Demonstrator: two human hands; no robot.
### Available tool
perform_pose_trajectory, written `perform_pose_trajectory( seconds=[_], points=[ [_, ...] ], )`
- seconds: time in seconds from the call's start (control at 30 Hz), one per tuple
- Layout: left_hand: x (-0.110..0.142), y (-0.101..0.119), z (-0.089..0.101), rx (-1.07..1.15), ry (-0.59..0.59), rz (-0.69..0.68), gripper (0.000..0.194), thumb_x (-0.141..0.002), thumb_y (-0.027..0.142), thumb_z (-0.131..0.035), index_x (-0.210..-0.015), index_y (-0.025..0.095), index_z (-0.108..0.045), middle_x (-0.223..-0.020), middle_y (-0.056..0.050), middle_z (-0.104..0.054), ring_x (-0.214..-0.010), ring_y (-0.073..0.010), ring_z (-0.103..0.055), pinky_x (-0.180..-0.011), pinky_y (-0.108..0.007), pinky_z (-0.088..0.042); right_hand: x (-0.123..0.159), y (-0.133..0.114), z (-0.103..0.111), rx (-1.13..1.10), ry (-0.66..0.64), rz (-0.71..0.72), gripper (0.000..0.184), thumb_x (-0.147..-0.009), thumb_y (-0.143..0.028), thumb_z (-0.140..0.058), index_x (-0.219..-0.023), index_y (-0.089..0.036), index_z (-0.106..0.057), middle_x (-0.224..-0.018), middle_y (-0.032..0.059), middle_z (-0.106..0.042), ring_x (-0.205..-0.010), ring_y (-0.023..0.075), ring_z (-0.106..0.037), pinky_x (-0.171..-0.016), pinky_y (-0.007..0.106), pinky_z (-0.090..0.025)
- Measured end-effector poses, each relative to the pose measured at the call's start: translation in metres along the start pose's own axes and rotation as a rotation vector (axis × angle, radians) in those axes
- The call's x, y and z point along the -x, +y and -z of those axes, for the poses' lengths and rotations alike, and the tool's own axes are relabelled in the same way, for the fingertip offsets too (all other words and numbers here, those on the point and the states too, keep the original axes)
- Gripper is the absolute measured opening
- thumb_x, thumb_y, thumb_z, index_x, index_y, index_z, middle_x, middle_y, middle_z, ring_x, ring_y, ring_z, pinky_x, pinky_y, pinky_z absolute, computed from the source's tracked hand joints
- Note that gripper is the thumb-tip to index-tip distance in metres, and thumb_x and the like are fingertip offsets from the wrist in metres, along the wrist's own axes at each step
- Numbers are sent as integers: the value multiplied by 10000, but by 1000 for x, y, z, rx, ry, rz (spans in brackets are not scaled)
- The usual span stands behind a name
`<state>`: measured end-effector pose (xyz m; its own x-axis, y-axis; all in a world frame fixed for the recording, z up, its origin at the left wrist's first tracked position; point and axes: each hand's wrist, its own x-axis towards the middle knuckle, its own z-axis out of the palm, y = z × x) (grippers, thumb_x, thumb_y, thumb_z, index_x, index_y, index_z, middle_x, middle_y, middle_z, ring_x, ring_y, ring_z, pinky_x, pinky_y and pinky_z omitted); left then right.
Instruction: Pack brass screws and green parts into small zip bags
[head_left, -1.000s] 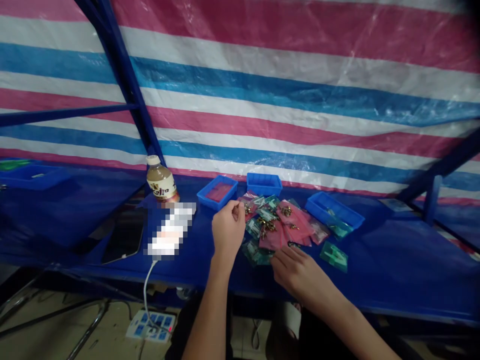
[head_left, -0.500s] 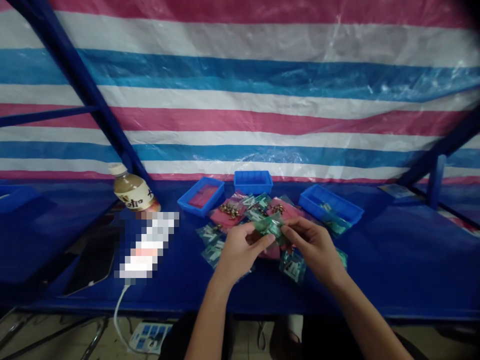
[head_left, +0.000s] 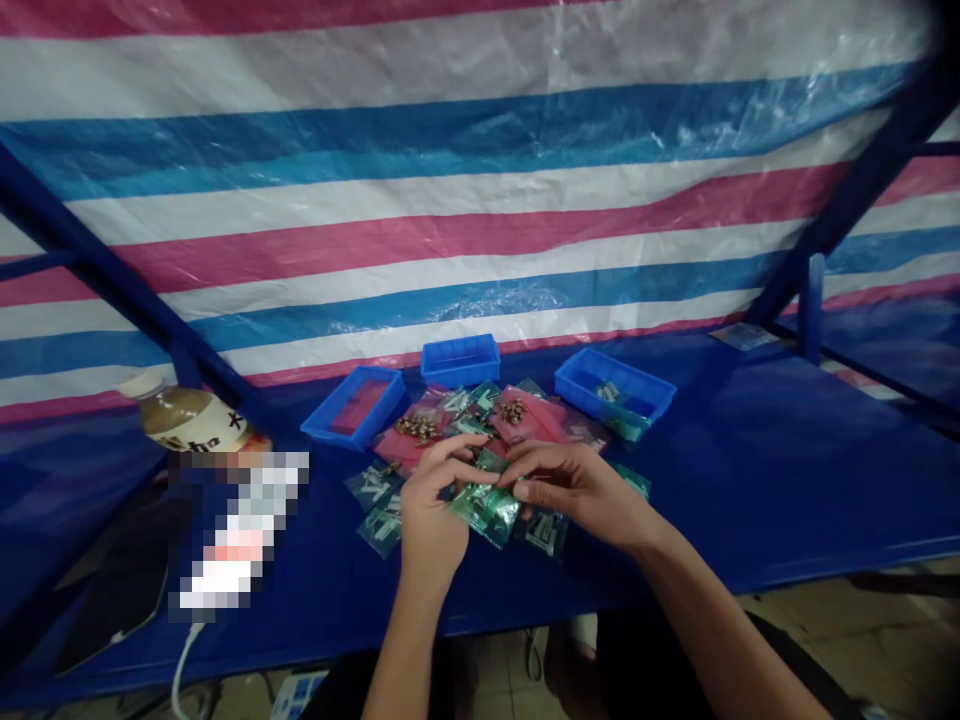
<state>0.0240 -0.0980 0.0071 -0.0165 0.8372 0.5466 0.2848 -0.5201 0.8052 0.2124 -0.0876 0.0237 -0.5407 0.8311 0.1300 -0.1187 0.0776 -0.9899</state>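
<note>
Closer together now, the left hand [head_left: 431,510] and right hand [head_left: 574,490] pinch a green plastic packet [head_left: 486,508] between them — a fumbled grip could drop it onto the brass fittings [head_left: 417,428] just beyond the hands, knocking them across the blue counter [head_left: 750,480].

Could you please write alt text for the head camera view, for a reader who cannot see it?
The left hand and right hand hold a green plastic bag over a pile of small plastic bags with brass parts on a blue table. Three blue trays stand behind, before a striped tarpaulin.
</note>
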Motion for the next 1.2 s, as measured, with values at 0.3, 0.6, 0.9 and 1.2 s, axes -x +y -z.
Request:
perform_pose_trajectory(
  seconds=[0.3,0.6,0.9,1.2],
  points=[
    [-7,6,8,-168,362,129,368,-837,272,-672,-1203,258,-636,-1172,-65,-647,-915,-166,-637,-701,-241,-513,10,-11,37,472,721,272,202,-836,-306,-682,-1019,-220,-672,-941,33,-709,-788,173,-664,-687,292,-517],
    [-6,7,23,-218,376,278,292,-867,353,-621,-1123,227,-684,-1066,-56,-691,-940,-197,-648,-706,-246,-511,39,-10,107,1221,1034,183,193,-900,-338,-571,-984,-233,-710,-1003,46,-722,-825,210,-644,-628,302,-448],
    [-2,7,16,-225,336,281,242,-874,350,-602,-1037,211,-715,-1028,-56,-703,-907,-200,-655,-742,-268,-520,41,-4,120,1351,753,109,181,-810,-399,-675,-784,-221,-675,-927,77,-670,-904,272,-582,-797,419,-436],
    [4,22,0,-23,206,322,276,-861,390,-628,-1040,190,-692,-851,-52,-722,-643,-133,-634,-548,-203,-469,23,-20,54,299,679,98,277,-826,-455,-668,-877,-205,-561,-643,-19,-594,-467,117,-539,-421,239,-392]
  ],
)
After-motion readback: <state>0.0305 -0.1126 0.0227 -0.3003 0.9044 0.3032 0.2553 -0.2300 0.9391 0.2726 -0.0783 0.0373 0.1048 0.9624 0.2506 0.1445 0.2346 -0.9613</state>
